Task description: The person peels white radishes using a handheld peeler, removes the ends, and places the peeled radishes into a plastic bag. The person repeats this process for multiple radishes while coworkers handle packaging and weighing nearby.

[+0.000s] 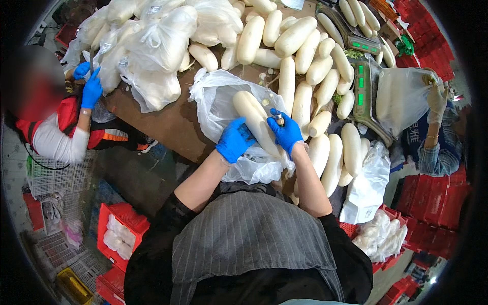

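A white daikon radish [256, 121] lies slanted over an opened clear plastic bag [217, 93]. My left hand [235, 140], in a blue glove, rests against the radish's left side with its fingers around the lower part. My right hand [285, 130], also blue-gloved, is at the radish's right side and holds a small tool [280, 119] with a brass-coloured end; its kind cannot be told. Small round pale slices [265, 102] lie near the radish. Loose daikons [303, 105] are heaped just beyond and to the right of my right hand.
Filled plastic bags [160, 42] pile up at the table's far left. Digital scales [362, 89] stand at the right. A person in blue gloves [91, 89] is at the left; another person's gloved hand [436, 99] holds a bag at the right. Red crates [124, 217] stand below.
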Demonstrator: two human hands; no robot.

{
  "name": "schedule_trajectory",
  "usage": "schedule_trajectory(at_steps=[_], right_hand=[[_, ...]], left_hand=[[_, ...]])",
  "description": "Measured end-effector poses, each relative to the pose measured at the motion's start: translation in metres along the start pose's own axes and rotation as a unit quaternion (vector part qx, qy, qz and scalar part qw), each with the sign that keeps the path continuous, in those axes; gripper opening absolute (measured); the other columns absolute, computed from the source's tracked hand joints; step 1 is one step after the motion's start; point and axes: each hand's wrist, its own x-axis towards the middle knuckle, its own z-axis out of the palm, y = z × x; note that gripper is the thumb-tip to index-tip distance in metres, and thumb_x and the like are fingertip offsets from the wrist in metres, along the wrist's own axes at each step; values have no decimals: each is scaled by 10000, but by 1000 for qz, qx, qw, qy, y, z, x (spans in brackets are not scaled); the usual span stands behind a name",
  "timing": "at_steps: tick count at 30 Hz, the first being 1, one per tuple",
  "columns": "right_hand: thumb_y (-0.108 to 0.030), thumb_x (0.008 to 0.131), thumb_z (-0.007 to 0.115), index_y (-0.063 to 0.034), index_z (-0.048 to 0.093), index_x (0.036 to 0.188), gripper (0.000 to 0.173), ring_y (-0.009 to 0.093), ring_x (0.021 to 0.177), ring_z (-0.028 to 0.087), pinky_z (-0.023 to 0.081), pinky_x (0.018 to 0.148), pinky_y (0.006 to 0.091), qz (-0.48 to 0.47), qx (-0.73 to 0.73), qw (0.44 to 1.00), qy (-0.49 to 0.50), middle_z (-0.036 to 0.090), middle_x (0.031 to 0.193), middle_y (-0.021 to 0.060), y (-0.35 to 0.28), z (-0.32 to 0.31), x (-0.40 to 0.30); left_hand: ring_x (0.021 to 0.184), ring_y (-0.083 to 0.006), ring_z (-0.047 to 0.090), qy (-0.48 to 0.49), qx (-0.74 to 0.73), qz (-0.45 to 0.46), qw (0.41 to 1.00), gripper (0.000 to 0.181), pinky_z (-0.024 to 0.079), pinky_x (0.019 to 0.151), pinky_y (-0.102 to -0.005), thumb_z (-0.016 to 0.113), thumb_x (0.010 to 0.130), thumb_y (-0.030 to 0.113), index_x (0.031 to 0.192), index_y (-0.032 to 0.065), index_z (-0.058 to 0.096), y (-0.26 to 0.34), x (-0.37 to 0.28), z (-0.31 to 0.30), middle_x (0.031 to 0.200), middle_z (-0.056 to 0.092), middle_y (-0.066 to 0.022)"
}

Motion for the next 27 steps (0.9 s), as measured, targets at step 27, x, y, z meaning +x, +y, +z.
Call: schedule_trajectory(at_steps=[27], right_hand=[[-148, 781, 755, -98, 443, 1382, 679, 70, 663, 544, 454, 535, 222, -243, 183, 952, -40, 629, 1119, 44, -31, -22, -100]], left_hand=[[1160, -307, 506, -179, 7, 209, 961, 682, 423, 995, -469, 706, 789, 217, 1358, 73, 359, 25, -59, 57, 1239, 508, -123]])
